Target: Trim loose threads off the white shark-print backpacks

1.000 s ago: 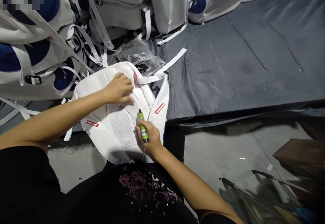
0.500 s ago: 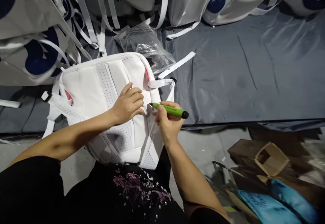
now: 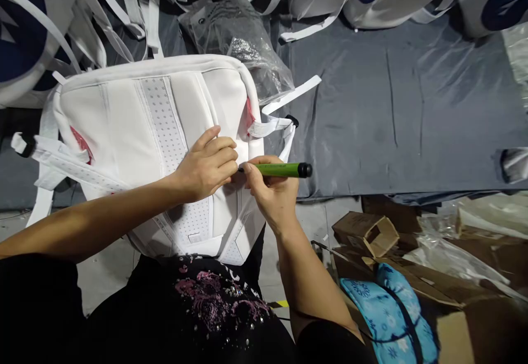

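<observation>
A white backpack [image 3: 119, 133] with dotted mesh strips lies back panel up, its lower end against my body and its upper part on the table. My left hand [image 3: 208, 163] rests on the panel, fingers bent, its fingertips pinching at the fabric beside the pen tip. In my right hand [image 3: 274, 191] is a green marker pen [image 3: 282, 170] with a black end; its dark tip points left and meets the spot by my left fingertips. Whether the tip touches the fabric is hidden.
Behind lie a clear plastic bag [image 3: 247, 39] and more white backpacks [image 3: 383, 1] along the grey-covered table [image 3: 355, 116]. On the floor at right are cardboard boxes [image 3: 367, 232], plastic wrap and a blue patterned item [image 3: 383, 309].
The view has shifted, and the backpack appears larger and higher. The marker has turned more level, and its tip has come closer to my left fingertips.
</observation>
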Tool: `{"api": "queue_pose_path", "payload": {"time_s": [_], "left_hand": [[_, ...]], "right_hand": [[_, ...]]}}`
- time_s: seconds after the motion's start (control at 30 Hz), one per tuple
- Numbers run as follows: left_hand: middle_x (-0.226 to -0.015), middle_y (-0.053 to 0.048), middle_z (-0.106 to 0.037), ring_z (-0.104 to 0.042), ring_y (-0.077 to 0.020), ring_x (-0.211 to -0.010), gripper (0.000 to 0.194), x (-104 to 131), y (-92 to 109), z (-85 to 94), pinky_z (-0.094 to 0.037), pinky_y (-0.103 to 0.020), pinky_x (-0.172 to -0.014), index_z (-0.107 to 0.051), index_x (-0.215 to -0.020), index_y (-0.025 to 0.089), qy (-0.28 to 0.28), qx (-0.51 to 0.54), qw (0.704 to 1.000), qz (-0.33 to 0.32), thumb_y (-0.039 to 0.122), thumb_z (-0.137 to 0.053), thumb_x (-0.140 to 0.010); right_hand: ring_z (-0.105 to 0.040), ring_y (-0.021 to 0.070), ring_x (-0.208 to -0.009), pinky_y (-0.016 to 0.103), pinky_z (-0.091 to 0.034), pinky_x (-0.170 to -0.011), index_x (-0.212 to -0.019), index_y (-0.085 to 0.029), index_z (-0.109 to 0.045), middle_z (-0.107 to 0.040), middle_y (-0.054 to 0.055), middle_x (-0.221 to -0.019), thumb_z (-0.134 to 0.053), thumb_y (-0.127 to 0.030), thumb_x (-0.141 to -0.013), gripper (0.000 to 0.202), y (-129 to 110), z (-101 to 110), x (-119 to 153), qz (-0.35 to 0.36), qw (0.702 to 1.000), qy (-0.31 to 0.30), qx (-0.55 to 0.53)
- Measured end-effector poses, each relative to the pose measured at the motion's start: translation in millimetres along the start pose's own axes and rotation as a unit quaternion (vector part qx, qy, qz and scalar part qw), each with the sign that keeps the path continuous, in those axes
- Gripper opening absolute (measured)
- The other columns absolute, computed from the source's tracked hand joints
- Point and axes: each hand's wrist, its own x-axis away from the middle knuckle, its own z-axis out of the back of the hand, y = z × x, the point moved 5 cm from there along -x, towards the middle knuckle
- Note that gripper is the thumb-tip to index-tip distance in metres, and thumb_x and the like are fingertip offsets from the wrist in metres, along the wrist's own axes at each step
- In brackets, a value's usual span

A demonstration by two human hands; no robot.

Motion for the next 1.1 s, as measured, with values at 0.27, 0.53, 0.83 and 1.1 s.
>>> {"api": "queue_pose_path", "payload": {"time_s": [0.27,0.53,0.83,1.1], "left_hand": [[-0.097,0.001,-0.067,-0.058,-0.0195,-0.116,0.013,3,-1,-7.0,-0.034,-0.048,-0.123,-0.056,-0.086,0.025,-0.037,0.018,0.999,0.028,0.027,-0.048,-0.097],[-0.098,0.0,-0.066,-0.057,-0.0199,-0.119,0.019,3,-4,-13.6,-0.03,-0.051,-0.126,-0.057,-0.086,0.025,-0.104,0.056,0.99,0.08,0.028,-0.043,-0.099],[-0.092,0.0,-0.064,-0.059,-0.0188,-0.116,0.024,2,-5,-12.8,-0.03,-0.049,-0.126,-0.059,-0.086,0.024,-0.102,0.067,0.988,0.091,0.027,-0.039,-0.1],[-0.096,0.0,-0.065,-0.057,-0.021,-0.12,0.021,4,-7,-13.5,-0.028,-0.052,-0.127,-0.058,-0.085,0.024,-0.108,0.111,0.983,0.097,0.035,-0.047,-0.099]], "right_hand": [[-0.053,0.0087,-0.049,0.024,-0.041,-0.05,-0.077,-0.018,-0.061,-0.06,-0.004,-0.061,-0.061,-0.039,-0.094,0.027,-4,-2,-9,0.03,0.997,0.021,0.071],[-0.05,0.0088,-0.046,0.023,-0.038,-0.048,-0.074,-0.018,-0.06,-0.056,-0.005,-0.054,-0.06,-0.041,-0.095,0.031,-9,-4,-14,0.049,0.992,0.014,0.113],[-0.048,0.0082,-0.045,0.024,-0.037,-0.048,-0.071,-0.019,-0.057,-0.053,-0.006,-0.052,-0.06,-0.039,-0.095,0.031,-10,-8,-17,0.06,0.991,0.004,0.124],[-0.046,0.0093,-0.039,0.024,-0.039,-0.041,-0.079,-0.021,-0.058,-0.051,-0.008,-0.048,-0.063,-0.043,-0.094,0.028,9,6,0,-0.035,0.992,0.098,-0.066]]}}
